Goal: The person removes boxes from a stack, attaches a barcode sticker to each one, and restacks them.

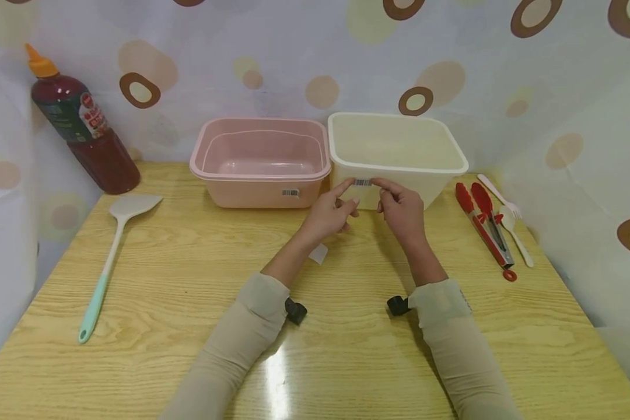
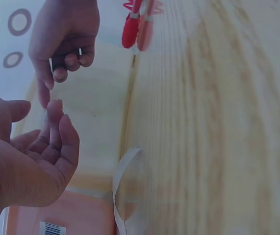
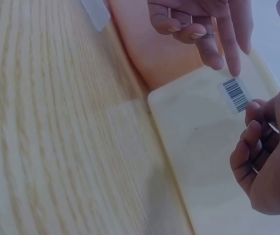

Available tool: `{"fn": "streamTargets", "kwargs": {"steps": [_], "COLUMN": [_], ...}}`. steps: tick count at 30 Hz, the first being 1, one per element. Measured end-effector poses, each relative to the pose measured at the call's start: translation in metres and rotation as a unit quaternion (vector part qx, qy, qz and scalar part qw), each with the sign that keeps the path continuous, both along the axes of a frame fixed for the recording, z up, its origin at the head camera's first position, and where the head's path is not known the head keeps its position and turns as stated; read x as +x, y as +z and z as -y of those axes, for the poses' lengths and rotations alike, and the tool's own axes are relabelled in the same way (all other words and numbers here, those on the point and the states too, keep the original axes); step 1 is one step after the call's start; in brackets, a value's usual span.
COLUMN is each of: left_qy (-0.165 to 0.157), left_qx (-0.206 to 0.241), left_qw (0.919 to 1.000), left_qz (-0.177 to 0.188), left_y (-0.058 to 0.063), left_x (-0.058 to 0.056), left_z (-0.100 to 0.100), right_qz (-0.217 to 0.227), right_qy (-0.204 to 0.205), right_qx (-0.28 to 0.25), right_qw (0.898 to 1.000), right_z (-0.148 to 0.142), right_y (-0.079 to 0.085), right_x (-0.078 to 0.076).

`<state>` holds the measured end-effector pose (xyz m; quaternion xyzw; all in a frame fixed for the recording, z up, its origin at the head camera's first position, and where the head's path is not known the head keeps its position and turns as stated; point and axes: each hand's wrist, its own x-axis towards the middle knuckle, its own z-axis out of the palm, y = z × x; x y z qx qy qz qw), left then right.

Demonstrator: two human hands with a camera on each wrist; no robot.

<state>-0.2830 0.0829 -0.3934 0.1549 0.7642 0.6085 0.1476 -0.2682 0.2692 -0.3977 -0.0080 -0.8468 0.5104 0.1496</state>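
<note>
A barcode sticker [image 3: 236, 95] is on the front wall of the cream plastic bin [image 1: 399, 140]. My left hand [image 1: 329, 210] touches the sticker's left end with an extended index fingertip, its other fingers loosely bent. At the sticker's right end is the index fingertip of my right hand [image 1: 402, 213], whose remaining fingers curl inward around nothing. Both hands also show in the left wrist view, the left hand [image 2: 32, 156] below the right hand [image 2: 68, 39]. Beside the cream bin stands a pink plastic bin [image 1: 262, 192] with its own barcode sticker [image 1: 290, 192].
A small white paper piece [image 1: 318, 253] lies on the wooden table [image 1: 199, 262] near my left wrist. Leftward are a spatula [image 1: 112, 251] and a red sauce bottle [image 1: 97, 134]. Red tongs [image 1: 485, 224], a spoon [image 1: 515, 233] and a pink fork [image 1: 499, 195] lie at right.
</note>
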Motion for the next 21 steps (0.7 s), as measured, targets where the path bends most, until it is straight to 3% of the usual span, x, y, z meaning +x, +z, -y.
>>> {"fn": "streamTargets", "kwargs": {"steps": [11,21], "left_qy": [-0.013,-0.055], "left_qx": [0.009,-0.034], "left_qw": [0.9998,0.9975], "left_qz": [0.011,0.027], "left_y": [0.0013,-0.0021], "left_x": [-0.0010,-0.0014], "left_z": [0.0011,0.0044], "right_qz": [0.020,0.064], "right_qy": [0.013,0.033], "right_qx": [0.004,0.035], "right_qw": [1.000,0.997], "right_z": [-0.0020,-0.0003], "right_y": [-0.0024,-0.0045], "right_x": [-0.0006,-0.0025]}}
